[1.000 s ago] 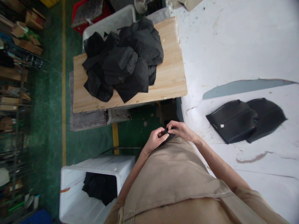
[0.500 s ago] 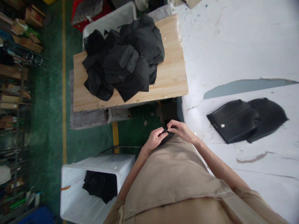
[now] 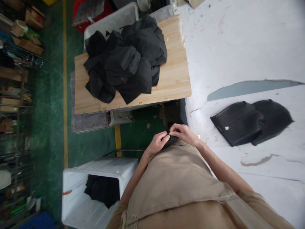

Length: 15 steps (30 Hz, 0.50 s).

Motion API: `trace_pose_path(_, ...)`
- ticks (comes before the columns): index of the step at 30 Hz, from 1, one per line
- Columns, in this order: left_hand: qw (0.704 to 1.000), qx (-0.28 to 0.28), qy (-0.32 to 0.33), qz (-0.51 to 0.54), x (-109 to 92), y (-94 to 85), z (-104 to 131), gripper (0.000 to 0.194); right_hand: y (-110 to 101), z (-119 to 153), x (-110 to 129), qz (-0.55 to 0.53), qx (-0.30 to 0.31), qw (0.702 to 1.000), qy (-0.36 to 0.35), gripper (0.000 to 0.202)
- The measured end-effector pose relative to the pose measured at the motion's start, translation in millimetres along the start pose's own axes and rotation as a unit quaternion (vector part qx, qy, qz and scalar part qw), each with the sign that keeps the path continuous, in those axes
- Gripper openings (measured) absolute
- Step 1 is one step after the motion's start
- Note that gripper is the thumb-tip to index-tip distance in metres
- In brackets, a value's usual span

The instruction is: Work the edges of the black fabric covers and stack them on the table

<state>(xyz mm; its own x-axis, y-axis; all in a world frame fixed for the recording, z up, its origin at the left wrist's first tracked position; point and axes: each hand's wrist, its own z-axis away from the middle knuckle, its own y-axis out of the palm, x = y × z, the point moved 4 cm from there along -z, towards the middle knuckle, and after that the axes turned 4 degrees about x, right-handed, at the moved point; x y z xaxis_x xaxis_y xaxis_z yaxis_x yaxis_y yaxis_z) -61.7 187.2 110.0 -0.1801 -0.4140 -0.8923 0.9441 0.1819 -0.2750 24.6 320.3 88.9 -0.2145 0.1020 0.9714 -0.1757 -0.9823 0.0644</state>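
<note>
Close in front of my apron, my left hand (image 3: 157,143) and my right hand (image 3: 182,133) meet at a piece of black fabric (image 3: 170,142). Each hand pinches it between thumb and fingers, and the fingertips nearly touch. Most of the piece is hidden behind the hands and the apron. On the white table (image 3: 238,41) to the right lie two overlapping dark pieces (image 3: 240,122), one with a small pale label. A heap of black fabric (image 3: 128,60) covers much of the wooden board (image 3: 173,76) ahead.
At the lower left a white bin (image 3: 78,206) holds black fabric (image 3: 102,189). Another pale bin (image 3: 114,20) and a red container (image 3: 79,9) stand beyond the board. Cluttered shelves (image 3: 14,105) line the far left beside the green floor (image 3: 50,127).
Both hands have shifted very slightly to the left, and the fingertips have drawn closer together on the black fabric. Less of the fabric shows between them.
</note>
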Motion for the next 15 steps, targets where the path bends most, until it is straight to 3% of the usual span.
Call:
trace_pose_path(7, 0.997, -0.034, -0.066, 0.017, -3.6, -4.1, -1.1, 0.045, 5.7, -3.1, 6.0, 0.02, -0.003, 1.0, -0.003, 0.018)
trace_pose_path(15, 0.997, -0.036, -0.017, 0.068, -9.9, -11.7, 5.0, 0.041, -6.2, -0.5, 10.3, -0.003, 0.048, 0.999, -0.019, 0.029)
